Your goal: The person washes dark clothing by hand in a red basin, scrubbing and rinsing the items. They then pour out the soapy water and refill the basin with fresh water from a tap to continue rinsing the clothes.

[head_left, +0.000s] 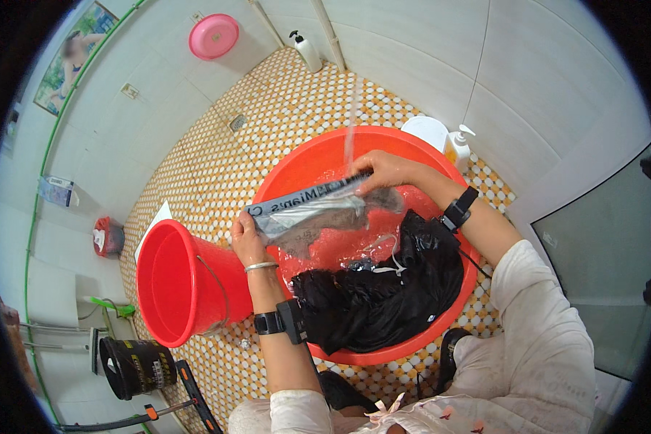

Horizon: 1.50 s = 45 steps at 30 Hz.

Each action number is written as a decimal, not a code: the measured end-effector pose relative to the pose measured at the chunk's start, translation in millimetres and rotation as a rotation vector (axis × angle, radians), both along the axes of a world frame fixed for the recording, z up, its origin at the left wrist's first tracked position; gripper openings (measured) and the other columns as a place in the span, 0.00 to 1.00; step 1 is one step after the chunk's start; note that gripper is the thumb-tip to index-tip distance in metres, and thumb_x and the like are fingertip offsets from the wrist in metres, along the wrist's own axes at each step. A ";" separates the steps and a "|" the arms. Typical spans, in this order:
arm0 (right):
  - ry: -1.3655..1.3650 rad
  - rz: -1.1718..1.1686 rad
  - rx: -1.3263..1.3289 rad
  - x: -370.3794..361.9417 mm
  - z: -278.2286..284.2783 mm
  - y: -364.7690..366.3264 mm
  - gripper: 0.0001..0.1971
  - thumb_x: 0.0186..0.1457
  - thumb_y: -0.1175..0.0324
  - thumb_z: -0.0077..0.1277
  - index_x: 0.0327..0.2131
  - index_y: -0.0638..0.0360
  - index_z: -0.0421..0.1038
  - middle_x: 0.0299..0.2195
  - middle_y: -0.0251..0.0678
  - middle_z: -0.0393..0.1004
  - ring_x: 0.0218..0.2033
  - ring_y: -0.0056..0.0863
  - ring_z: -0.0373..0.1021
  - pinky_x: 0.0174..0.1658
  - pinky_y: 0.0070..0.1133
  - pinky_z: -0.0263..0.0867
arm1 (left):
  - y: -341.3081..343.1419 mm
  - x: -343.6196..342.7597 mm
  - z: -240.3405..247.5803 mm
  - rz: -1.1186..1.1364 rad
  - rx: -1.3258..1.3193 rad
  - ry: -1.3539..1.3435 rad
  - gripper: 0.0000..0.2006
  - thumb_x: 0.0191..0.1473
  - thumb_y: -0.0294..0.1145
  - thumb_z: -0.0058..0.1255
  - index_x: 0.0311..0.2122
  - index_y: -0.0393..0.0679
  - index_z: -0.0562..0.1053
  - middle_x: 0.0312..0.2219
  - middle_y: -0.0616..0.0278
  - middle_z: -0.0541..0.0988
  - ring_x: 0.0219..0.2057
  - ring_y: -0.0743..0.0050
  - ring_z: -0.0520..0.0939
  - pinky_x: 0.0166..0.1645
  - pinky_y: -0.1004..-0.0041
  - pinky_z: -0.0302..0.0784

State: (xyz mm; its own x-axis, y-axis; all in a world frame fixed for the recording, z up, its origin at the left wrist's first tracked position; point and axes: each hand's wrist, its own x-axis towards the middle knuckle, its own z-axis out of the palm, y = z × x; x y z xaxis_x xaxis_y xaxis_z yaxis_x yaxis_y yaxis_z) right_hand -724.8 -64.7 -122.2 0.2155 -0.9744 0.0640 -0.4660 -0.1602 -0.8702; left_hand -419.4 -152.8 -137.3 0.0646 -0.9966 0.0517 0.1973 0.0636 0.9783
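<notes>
Stretched between my two hands is a pair of wet grey underpants (307, 217) with a printed waistband. My left hand (249, 240) is closed on one end of the waistband, and my right hand (385, 171) grips the other end. A thin stream of water falls at the waistband near my right hand. Below is a large red basin (300, 163) with water in it. Soaked black clothing (383, 304) with a white drawstring lies against the basin's near side, partly out of the water.
To the left stands a red bucket (170, 282) with a wire handle, close to the basin. A black bucket (137, 367) and a squeegee (195, 398) are nearer me. White pump bottles stand at the far wall (307, 53) and right of the basin (458, 148).
</notes>
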 end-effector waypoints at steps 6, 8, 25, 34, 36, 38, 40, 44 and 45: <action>0.678 -0.094 -0.014 -21.0 2.9 3.3 0.14 0.32 0.69 0.61 0.29 0.57 0.75 0.25 0.41 0.74 0.30 0.38 0.71 0.31 0.30 0.65 | 4.9 -3.6 1.7 -0.003 0.054 0.095 0.08 0.56 0.33 0.45 0.31 0.40 0.72 0.25 0.71 0.73 0.27 0.86 0.70 0.32 0.82 0.66; 0.540 -0.020 0.088 -34.3 3.2 0.8 0.15 0.32 0.69 0.61 0.30 0.58 0.75 0.24 0.40 0.74 0.29 0.37 0.71 0.32 0.29 0.66 | 5.4 0.6 -2.3 -0.090 0.092 0.108 0.07 0.56 0.31 0.45 0.31 0.40 0.73 0.26 0.70 0.74 0.27 0.84 0.71 0.33 0.81 0.68; -0.353 -0.371 0.327 128.1 -156.9 -31.1 0.14 0.40 0.67 0.58 0.33 0.57 0.74 0.29 0.36 0.75 0.30 0.29 0.71 0.33 0.27 0.67 | 22.0 -8.0 -93.6 -0.535 1.067 0.300 0.26 0.53 0.55 0.33 0.54 0.54 0.61 0.53 0.56 0.63 0.51 0.45 0.63 0.47 0.31 0.53; -0.446 -0.166 0.008 211.4 -53.3 -8.2 0.08 0.40 0.69 0.56 0.27 0.59 0.72 0.25 0.44 0.74 0.30 0.38 0.72 0.34 0.29 0.67 | 68.0 1.4 -118.1 -0.174 0.654 0.479 0.20 0.56 0.52 0.33 0.45 0.49 0.65 0.40 0.62 0.71 0.45 0.66 0.70 0.48 0.67 0.68; -0.208 -0.202 -0.128 205.3 -50.6 -6.6 0.09 0.42 0.64 0.54 0.26 0.59 0.71 0.25 0.47 0.74 0.30 0.42 0.72 0.33 0.32 0.66 | 64.4 -5.8 -123.5 -0.652 0.388 0.791 0.16 0.57 0.46 0.35 0.44 0.48 0.66 0.37 0.63 0.72 0.41 0.67 0.72 0.47 0.67 0.69; 0.116 -0.239 -0.249 190.7 -64.3 -9.1 0.12 0.44 0.59 0.51 0.25 0.58 0.71 0.25 0.48 0.73 0.29 0.45 0.71 0.31 0.36 0.65 | 57.3 -22.8 -121.0 -0.840 0.459 0.911 0.16 0.56 0.46 0.36 0.43 0.48 0.68 0.36 0.61 0.72 0.39 0.65 0.73 0.46 0.65 0.69; 0.244 -0.298 -0.122 154.1 -90.4 -26.2 0.14 0.47 0.56 0.47 0.27 0.57 0.70 0.24 0.48 0.73 0.27 0.48 0.70 0.30 0.39 0.64 | 53.9 -39.8 -109.8 -0.617 0.754 0.750 0.16 0.56 0.45 0.37 0.43 0.46 0.67 0.40 0.60 0.72 0.43 0.65 0.72 0.46 0.64 0.69; 0.186 -0.406 0.110 84.9 -156.7 -17.8 0.20 0.51 0.53 0.44 0.36 0.61 0.70 0.37 0.51 0.70 0.39 0.46 0.67 0.41 0.36 0.62 | 56.4 -37.6 -78.8 -0.411 0.949 0.477 0.19 0.53 0.45 0.42 0.48 0.50 0.65 0.42 0.56 0.69 0.46 0.51 0.68 0.51 0.40 0.60; 0.189 -0.455 0.123 63.7 -168.1 -16.1 0.22 0.51 0.51 0.44 0.38 0.61 0.70 0.38 0.51 0.70 0.41 0.46 0.67 0.43 0.36 0.62 | 57.0 -32.5 -74.0 -0.306 1.049 0.496 0.21 0.52 0.44 0.43 0.52 0.53 0.60 0.48 0.55 0.62 0.50 0.48 0.64 0.51 0.37 0.57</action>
State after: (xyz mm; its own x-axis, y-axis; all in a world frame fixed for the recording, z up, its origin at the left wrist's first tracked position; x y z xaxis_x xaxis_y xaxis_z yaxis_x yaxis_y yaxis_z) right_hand -661.1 -80.8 -290.3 -0.2358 -0.9702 -0.0562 -0.6161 0.1940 -0.7634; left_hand -451.9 -95.8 -211.3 -0.3988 -0.5156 -0.7584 0.4352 -0.8343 0.3384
